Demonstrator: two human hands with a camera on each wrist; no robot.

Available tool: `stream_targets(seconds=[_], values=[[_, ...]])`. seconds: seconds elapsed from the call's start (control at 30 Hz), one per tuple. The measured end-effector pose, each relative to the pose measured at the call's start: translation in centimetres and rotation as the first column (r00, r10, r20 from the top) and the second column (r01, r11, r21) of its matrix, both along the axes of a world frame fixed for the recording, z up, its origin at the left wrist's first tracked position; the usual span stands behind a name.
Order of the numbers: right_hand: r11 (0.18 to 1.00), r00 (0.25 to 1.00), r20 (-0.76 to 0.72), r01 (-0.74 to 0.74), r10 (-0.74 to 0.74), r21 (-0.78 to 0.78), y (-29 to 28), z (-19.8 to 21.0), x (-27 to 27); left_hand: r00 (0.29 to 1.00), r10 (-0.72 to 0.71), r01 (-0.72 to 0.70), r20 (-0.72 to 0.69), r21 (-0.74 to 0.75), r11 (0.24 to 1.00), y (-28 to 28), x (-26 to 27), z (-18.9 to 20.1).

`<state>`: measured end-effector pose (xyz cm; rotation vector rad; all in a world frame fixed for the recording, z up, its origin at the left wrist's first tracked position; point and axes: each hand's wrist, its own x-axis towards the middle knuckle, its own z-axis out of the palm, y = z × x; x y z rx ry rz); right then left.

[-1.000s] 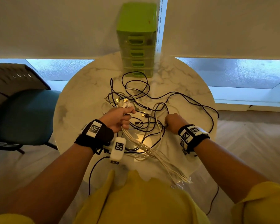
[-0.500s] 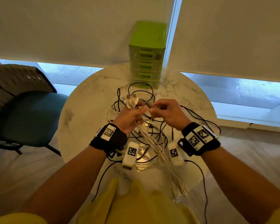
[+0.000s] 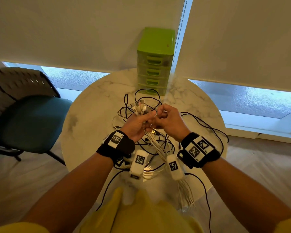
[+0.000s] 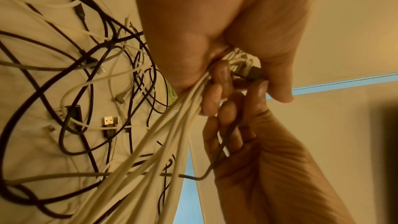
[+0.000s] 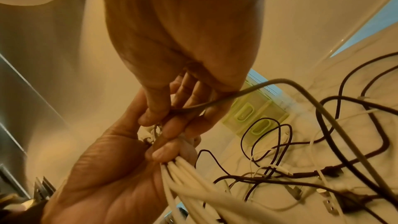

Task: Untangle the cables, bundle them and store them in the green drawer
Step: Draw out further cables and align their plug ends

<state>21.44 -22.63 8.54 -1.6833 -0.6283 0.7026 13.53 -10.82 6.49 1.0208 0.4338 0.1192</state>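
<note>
While the white cables [image 3: 155, 145] sit gathered in the left hand [image 3: 138, 123], their plugs fanned up above the fist, the right hand [image 3: 168, 122] has come in from the table edge, where it was a second ago, and now pinches a dark cable [image 4: 224, 144] against that bunch. I take that as one more lead being added to the bundle, with sorting far from done: black cables [image 3: 207, 126] lie looped loose across the marble table [image 3: 91, 115], and the green drawer unit [image 3: 155, 64] stands shut at its far side, well apart from both hands. From the head view the fingers of the two hands blur together; the left wrist view shows the left fingers curled tight round the white strands and a dark USB plug [image 4: 253, 72] tucked under the thumb, and the right wrist view shows the dark lead [image 5: 301, 91] trailing off toward the heap.
</note>
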Motion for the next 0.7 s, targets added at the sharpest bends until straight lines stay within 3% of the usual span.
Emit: stream_targets(seconds=[0.17, 0.27, 0.4, 0.57, 0.7], values=[[0.987, 0.959, 0.267, -0.057, 0.096, -0.153, -0.2, 0.7, 0.4, 0.997, 0.047, -0.042, -0.055, 0.076, 0.996, -0.4, 0.5, 0.2], [0.989, 0.911, 0.397, -0.063, 0.113, -0.136, -0.3, 2.1, 0.3, 0.998, 0.031, -0.022, -0.060, 0.146, 0.989, -0.8, 0.6, 0.7], [0.964, 0.826, 0.500, -0.186, 0.259, -0.192, 0.1, 2.9, -0.4, 0.999, 0.003, 0.007, -0.046, 0.203, 0.979, -1.3, 0.9, 1.8], [0.941, 0.777, 0.532, -0.243, 0.335, -0.237, 0.0, 3.6, 1.1, 0.997, -0.045, 0.051, -0.067, 0.088, 0.995, -0.2, 0.4, 1.7], [0.919, 0.640, 0.664, -0.208, 0.388, -0.336, 1.5, 4.2, 1.5, 0.990, -0.041, 0.068, -0.133, 0.202, 0.977, -0.2, 0.3, 1.8]])
